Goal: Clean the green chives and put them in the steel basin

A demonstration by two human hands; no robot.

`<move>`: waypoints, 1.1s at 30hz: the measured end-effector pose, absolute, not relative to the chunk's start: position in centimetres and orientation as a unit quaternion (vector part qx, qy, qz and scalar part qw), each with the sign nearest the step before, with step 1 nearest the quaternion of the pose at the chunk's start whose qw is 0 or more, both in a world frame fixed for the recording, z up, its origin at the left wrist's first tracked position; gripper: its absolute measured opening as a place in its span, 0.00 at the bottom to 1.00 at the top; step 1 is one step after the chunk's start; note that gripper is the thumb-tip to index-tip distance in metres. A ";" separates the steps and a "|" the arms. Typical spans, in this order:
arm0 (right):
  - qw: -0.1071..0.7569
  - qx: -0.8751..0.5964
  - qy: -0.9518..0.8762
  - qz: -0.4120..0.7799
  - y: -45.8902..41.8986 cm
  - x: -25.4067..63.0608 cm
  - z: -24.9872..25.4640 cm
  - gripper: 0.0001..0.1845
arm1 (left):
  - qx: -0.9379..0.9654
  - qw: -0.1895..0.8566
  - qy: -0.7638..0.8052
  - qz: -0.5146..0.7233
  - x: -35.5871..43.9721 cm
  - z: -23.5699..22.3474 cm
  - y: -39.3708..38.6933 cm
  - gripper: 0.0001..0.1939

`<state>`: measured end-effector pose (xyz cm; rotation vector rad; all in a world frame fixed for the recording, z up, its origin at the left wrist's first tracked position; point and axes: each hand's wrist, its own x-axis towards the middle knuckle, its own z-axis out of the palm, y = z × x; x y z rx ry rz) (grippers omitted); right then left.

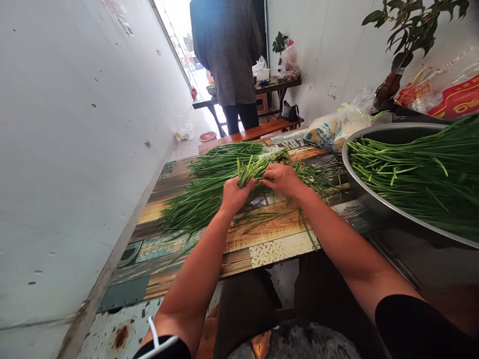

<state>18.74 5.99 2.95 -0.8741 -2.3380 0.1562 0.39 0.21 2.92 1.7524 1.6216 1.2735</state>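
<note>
My left hand [236,195] is closed round a bunch of garlic chives [247,169], its pale cut ends pointing up and away from me. The long green leaves trail to the left over the table. Close beside those stems, my right hand [281,179] has its fingers pinched together; what they hold, if anything, is hidden. Behind the bunch lies a larger pile of garlic chives [220,157]. Loose trimmings [318,177] are scattered to the right of my right hand, and a few stray leaves lie below both hands.
A large metal basin [396,205] full of chives stands at the right. Behind it are a plastic bag [333,130], a potted plant [406,30] and red packaging [456,97]. The patterned table [220,244] runs beside the left wall. Beyond the bench [254,130], a person [228,55] stands at another table.
</note>
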 end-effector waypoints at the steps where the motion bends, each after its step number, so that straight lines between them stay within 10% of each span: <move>1: 0.310 -0.325 -0.891 0.071 6.0 18.7 3.0 0.12 | 0.635 0.217 0.584 0.458 0.4 2.9 0.2 0.17; 33: 0.515 -0.369 -0.505 0.586 5.8 17.2 3.5 0.23 | 0.637 0.236 0.586 0.442 0.3 2.8 0.3 0.17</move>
